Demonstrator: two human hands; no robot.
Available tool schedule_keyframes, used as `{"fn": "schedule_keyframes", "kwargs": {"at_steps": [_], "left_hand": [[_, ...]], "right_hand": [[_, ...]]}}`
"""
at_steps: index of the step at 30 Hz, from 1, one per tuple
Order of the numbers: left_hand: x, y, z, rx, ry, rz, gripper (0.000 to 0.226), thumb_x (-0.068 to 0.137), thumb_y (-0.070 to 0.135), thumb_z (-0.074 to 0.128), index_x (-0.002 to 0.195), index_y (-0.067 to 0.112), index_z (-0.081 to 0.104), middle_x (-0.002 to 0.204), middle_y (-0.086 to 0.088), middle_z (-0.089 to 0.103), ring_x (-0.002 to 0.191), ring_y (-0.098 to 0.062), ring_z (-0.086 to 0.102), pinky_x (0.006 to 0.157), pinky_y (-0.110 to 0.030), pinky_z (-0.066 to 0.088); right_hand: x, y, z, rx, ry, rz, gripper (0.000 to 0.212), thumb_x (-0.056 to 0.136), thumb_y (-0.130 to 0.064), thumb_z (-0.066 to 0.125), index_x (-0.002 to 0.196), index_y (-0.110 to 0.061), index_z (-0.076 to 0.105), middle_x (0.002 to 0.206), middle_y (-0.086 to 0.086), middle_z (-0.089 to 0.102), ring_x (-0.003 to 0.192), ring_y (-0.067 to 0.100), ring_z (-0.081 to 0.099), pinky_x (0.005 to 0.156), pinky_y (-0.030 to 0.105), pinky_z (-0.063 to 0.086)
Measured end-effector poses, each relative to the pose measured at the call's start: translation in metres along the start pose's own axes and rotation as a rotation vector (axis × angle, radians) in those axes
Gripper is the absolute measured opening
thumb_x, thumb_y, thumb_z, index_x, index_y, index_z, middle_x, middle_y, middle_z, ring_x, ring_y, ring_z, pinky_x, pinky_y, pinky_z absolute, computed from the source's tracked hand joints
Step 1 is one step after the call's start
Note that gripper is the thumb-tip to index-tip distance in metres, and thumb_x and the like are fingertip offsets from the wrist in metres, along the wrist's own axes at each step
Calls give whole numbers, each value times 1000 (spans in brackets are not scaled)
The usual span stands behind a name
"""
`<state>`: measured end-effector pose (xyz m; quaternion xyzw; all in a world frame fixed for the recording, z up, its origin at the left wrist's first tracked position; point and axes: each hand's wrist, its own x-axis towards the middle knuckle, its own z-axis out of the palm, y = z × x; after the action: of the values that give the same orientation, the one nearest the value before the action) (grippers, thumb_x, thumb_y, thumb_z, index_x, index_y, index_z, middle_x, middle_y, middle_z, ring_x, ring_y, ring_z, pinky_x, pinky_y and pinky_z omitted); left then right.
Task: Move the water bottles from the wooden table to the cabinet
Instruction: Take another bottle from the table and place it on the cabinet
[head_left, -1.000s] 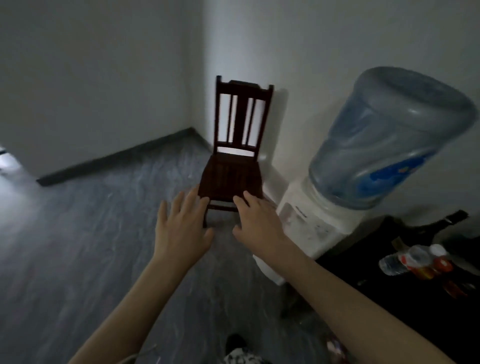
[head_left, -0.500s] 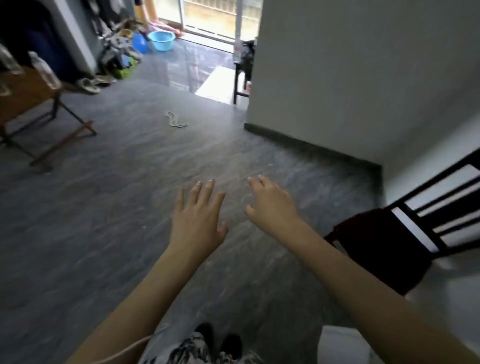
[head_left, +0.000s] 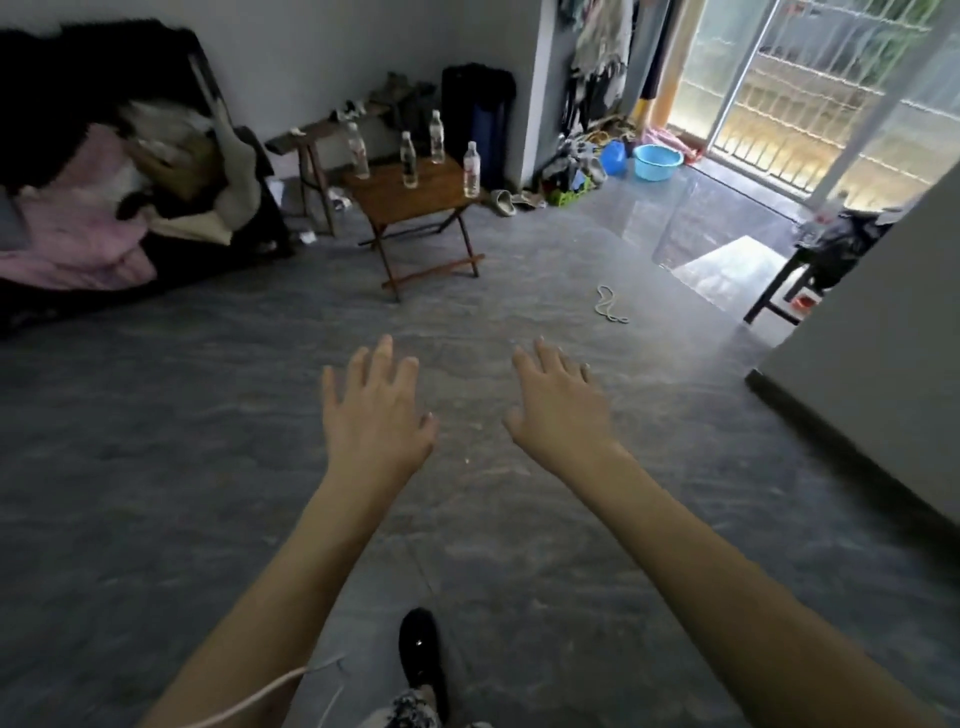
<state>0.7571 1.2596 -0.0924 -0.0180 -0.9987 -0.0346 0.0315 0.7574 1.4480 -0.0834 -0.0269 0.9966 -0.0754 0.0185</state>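
Note:
A small wooden folding table (head_left: 415, 200) stands across the room, ahead and slightly left. Several clear water bottles with red labels stand upright on it; one (head_left: 471, 170) is at its right corner, another (head_left: 409, 167) near the middle, another (head_left: 357, 151) at the left. My left hand (head_left: 375, 415) and my right hand (head_left: 561, 402) are stretched out in front of me over the grey floor, fingers spread, holding nothing, well short of the table. No cabinet is in view.
A dark sofa heaped with clothes (head_left: 104, 197) fills the left. A white cord (head_left: 610, 305) lies on the floor. A blue basin (head_left: 657, 161) and shoes sit near the glass door. A grey wall corner (head_left: 872, 374) juts in at right, a black stool (head_left: 789, 291) behind it.
The view has swung left from the chair and water dispenser to the room with the wooden table. Both hands stay open and empty in front of me.

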Motion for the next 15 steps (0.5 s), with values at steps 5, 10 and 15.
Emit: {"fn": "schedule_keyframes", "kwargs": {"at_steps": [5, 10, 15], "left_hand": [[58, -47, -11, -59, 43, -93, 67, 96, 48, 56, 155, 26, 33, 171, -3, 14, 155, -27, 16, 123, -54, 13], [118, -84, -8, -76, 49, -95, 68, 95, 49, 56, 155, 26, 33, 171, -4, 15, 155, -27, 16, 124, -54, 14], [168, -109, 4, -67, 6, -97, 67, 94, 49, 57, 153, 27, 36, 170, -4, 17, 154, -28, 18, 123, -54, 16]], "right_hand": [[71, -32, -16, 59, 28, -27, 77, 89, -39, 57, 155, -22, 21, 164, 9, 14, 149, 30, 19, 120, 50, 19], [133, -49, -16, 65, 22, -26, 74, 89, -41, 54, 154, -24, 22, 164, 7, 15, 147, 30, 21, 120, 50, 19], [187, -53, -11, 82, 8, 5, 73, 89, -39, 55, 153, -24, 25, 164, 7, 18, 147, 31, 22, 119, 50, 21]]}}
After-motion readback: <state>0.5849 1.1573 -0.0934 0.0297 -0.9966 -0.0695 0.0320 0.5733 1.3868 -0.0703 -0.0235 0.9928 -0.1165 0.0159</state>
